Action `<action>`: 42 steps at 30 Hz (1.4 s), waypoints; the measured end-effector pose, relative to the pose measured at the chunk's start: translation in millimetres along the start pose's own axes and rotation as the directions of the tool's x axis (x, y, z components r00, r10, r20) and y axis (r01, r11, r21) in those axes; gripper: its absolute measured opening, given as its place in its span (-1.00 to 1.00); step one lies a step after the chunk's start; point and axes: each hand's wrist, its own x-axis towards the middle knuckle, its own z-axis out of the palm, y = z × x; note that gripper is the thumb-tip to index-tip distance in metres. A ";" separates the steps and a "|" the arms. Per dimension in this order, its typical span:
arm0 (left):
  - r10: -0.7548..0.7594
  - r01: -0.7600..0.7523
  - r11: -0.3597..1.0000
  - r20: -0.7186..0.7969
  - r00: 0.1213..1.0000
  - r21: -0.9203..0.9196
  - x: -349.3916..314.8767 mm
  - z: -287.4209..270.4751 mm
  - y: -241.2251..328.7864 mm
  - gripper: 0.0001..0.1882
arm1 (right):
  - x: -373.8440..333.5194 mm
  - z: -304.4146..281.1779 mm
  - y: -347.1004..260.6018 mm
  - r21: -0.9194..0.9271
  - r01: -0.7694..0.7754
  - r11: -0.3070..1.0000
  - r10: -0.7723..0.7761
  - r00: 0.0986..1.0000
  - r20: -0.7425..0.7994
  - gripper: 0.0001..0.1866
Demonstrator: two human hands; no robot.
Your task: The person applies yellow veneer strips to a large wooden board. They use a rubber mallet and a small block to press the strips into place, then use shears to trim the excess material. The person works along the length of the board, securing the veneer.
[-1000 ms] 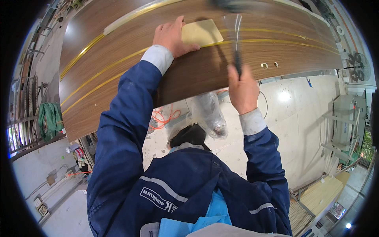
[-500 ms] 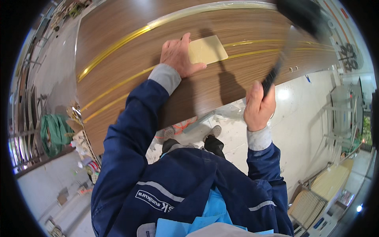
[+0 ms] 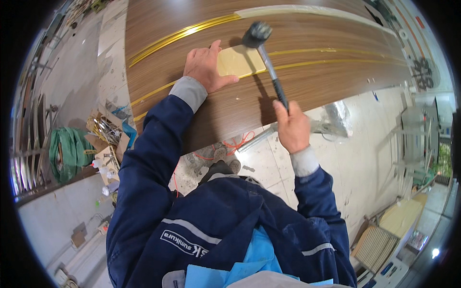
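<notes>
My left hand (image 3: 204, 69) grips the left end of a flat cream-coloured block (image 3: 234, 61), its thumb along the near edge. The block lies on a wood-grain panel (image 3: 221, 113), across thin gold strips (image 3: 312, 51) set lengthwise in it. My right hand (image 3: 293, 128) is closed around the dark grip of a mallet (image 3: 273, 72). The mallet's black head is over the block's far right part, casting a shadow; whether it touches the block I cannot tell.
Loose gold trim (image 3: 192, 30) lies on the panel's far side, beside a long pale wrapped strip (image 3: 307, 9). Left of the panel are an open cardboard box (image 3: 103, 127) and a green sack (image 3: 67, 151). Orange cord (image 3: 235, 144) and clear plastic wrap (image 3: 333, 122) lie below the near edge.
The mallet has swung from the upper right, leftward to the block. My left hand and the block have shifted left along the gold strips, and my feet have moved left.
</notes>
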 end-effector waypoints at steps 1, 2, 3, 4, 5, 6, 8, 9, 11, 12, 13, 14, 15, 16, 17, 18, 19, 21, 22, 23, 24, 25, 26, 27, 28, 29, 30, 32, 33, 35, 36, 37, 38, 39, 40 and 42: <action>-0.023 0.023 0.999 0.000 1.000 0.024 -5.5 -5.0 -5.8 0.20 | -3.5 2.7 -6.6 0.125 0.068 0.990 -0.056 0.994 -0.097 -0.72; -0.032 0.031 0.999 0.009 0.999 0.028 -18.0 -9.4 -10.5 0.21 | -10.7 4.6 -14.0 0.238 0.043 0.970 -0.024 0.996 -0.081 -0.70; -0.045 0.044 0.998 0.009 0.999 0.032 -24.5 -13.6 -15.0 0.21 | -11.9 8.7 -21.4 0.336 0.103 0.936 -0.055 0.987 -0.151 -0.68; -0.053 0.053 0.998 -0.015 0.999 0.037 -31.2 -19.6 -22.0 0.21 | -14.6 11.9 -28.4 0.426 0.185 0.885 -0.106 0.973 -0.204 -0.65; -0.079 0.078 0.996 0.012 0.997 0.040 -39.7 -24.1 -27.3 0.21 | -14.9 16.6 -35.4 0.395 0.159 0.905 -0.111 0.984 -0.141 -0.64; -0.078 0.078 0.995 -0.004 0.997 0.062 -45.7 -29.1 -33.6 0.21 | -14.7 21.4 -41.2 0.194 0.144 0.970 -0.128 0.987 -0.095 -0.65; -0.133 0.128 0.986 0.032 0.991 0.111 -62.5 -40.6 -47.8 0.20 | -14.4 29.1 -49.8 -0.246 0.109 0.963 -0.061 0.979 0.195 -0.68; -0.121 0.118 0.990 0.030 0.992 0.083 -68.2 -46.7 -55.4 0.20 | -17.3 31.2 -52.8 -0.198 0.113 0.974 -0.100 0.992 0.078 -0.71; -0.124 0.123 0.992 0.039 0.992 0.033 -84.1 -59.2 -70.1 0.19 | -22.7 37.2 -61.2 0.099 0.206 0.974 -0.205 0.979 -0.021 -0.72; -0.122 0.120 0.992 0.029 0.992 0.048 -92.0 -64.8 -76.5 0.19 | -25.8 37.2 -65.7 0.227 0.260 0.939 -0.232 0.962 -0.141 -0.72; -0.127 0.125 0.990 0.017 0.992 0.071 -96.9 -71.0 -84.1 0.19 | -30.4 43.5 -73.9 0.380 0.241 0.893 -0.214 0.970 -0.114 -0.74; -0.134 0.132 0.987 0.017 0.991 0.092 -103.6 -75.2 -89.1 0.19 | -33.5 51.3 -84.5 0.308 0.147 0.940 -0.148 0.989 -0.019 -0.73; -0.138 0.135 0.987 0.026 0.990 0.087 -108.7 -80.2 -95.1 0.19 | -34.3 54.3 -93.0 0.027 0.224 0.974 -0.225 0.973 0.052 -0.74; -0.145 0.142 0.986 0.035 0.989 0.088 -113.0 -85.5 -101.1 0.20 | -34.0 61.2 -103.5 -0.269 0.240 0.933 -0.171 0.951 0.257 -0.74; -0.155 0.150 0.985 0.051 0.987 0.088 -119.7 -91.9 -107.4 0.20 | -37.8 63.4 -112.6 -0.149 0.247 0.958 -0.224 0.962 0.154 -0.73; -0.148 0.143 0.987 0.062 0.987 0.066 -124.6 -98.0 -113.6 0.21 | -39.4 64.9 -119.5 -0.041 0.214 0.976 -0.209 0.972 0.112 -0.72; -0.147 0.144 0.988 0.067 0.987 0.048 -129.1 -104.4 -120.4 0.21 | -43.6 70.4 -129.2 0.060 0.224 0.973 -0.224 0.974 -0.005 -0.71; -0.131 0.130 0.991 0.089 0.987 0.017 -137.2 -112.7 -130.7 0.23 | -54.3 80.1 -143.8 0.285 0.146 0.947 -0.150 0.989 -0.010 -0.66; -0.116 0.115 0.993 0.085 0.990 0.011 -139.8 -116.4 -136.5 0.23 | -59.7 84.9 -149.7 0.388 0.138 0.911 -0.125 0.990 -0.060 -0.64; -0.109 0.109 0.994 0.098 0.989 0.002 -143.1 -118.4 -140.1 0.24 | -61.1 91.6 -154.7 0.424 0.166 0.890 -0.177 0.984 -0.013 -0.65; -0.110 0.110 0.994 0.102 0.989 0.006 -146.1 -120.3 -144.1 0.25 | -64.4 98.4 -159.3 0.220 0.154 0.963 -0.165 0.986 0.029 -0.68; -0.123 0.122 0.992 0.109 0.986 0.014 -149.1 -121.9 -147.3 0.25 | -66.5 100.8 -161.8 0.032 0.185 0.982 -0.188 0.976 0.107 -0.71; -0.134 0.132 0.991 0.124 0.983 0.022 -152.7 -124.0 -150.2 0.26 | -67.6 105.6 -164.9 -0.178 0.176 0.968 -0.136 0.967 0.215 -0.73; -0.129 0.128 0.992 0.115 0.985 0.008 -155.4 -125.9 -152.5 0.26 | -71.8 106.3 -167.7 -0.143 0.189 0.972 -0.176 0.980 0.098 -0.79; -0.128 0.128 0.992 0.102 0.987 0.000 -157.4 -128.5 -154.9 0.26 | -73.2 107.9 -170.1 0.013 0.178 0.984 -0.178 0.981 0.081 -0.79; -0.126 0.128 0.992 0.105 0.986 -0.012 -160.5 -131.5 -156.4 0.27 | -77.2 109.9 -173.3 0.153 0.140 0.978 -0.147 0.988 0.039 -0.79; -0.143 0.147 0.989 0.119 0.983 -0.023 -161.3 -134.3 -158.3 0.27 | -80.2 110.5 -175.9 0.321 0.178 0.930 -0.169 0.984 -0.057 -0.78; -0.185 0.195 0.980 0.162 0.969 -0.050 -162.6 -138.2 -160.1 0.27 | -86.4 118.1 -181.5 0.347 0.170 0.922 -0.184 0.983 0.007 -0.77; -0.177 0.189 0.980 0.150 0.973 -0.069 -162.6 -139.2 -160.7 0.26 | -89.9 121.4 -183.0 0.053 0.146 0.988 -0.152 0.981 0.120 -0.73; -0.194 0.212 0.974 0.194 0.962 -0.075 -162.2 -139.5 -161.5 0.26 | -95.0 129.4 -185.5 -0.118 0.134 0.984 -0.106 0.971 0.214 -0.67; -0.174 0.189 0.977 0.146 0.974 -0.094 -162.8 -139.7 -162.5 0.26 | -96.6 132.2 -185.5 -0.020 0.109 0.994 -0.105 0.983 0.154 -0.65; -0.189 0.205 0.975 0.162 0.968 -0.083 -164.3 -139.8 -163.6 0.25 | -98.6 135.1 -185.6 0.093 0.076 0.993 -0.083 0.994 0.073 -0.62; -0.181 0.198 0.976 0.170 0.969 -0.086 -167.4 -140.2 -164.9 0.25 | -99.7 135.5 -184.7 -0.030 0.080 0.996 -0.074 0.984 0.161 -0.62; -0.188 0.202 0.978 0.191 0.964 -0.057 -169.8 -141.3 -167.1 0.24 | -100.0 135.1 -183.7 -0.140 0.085 0.987 -0.054 0.975 0.216 -0.62; -0.174 0.182 0.983 0.163 0.971 -0.032 -171.9 -142.5 -169.8 0.22 | -100.8 132.6 -182.6 -0.207 0.128 0.970 -0.072 0.963 0.261 -0.62; -0.149 0.153 0.988 0.147 0.978 -0.016 -171.5 -145.5 -175.9 0.20 | -102.3 122.5 -181.9 -0.096 0.044 0.994 -0.026 0.983 0.183 -0.70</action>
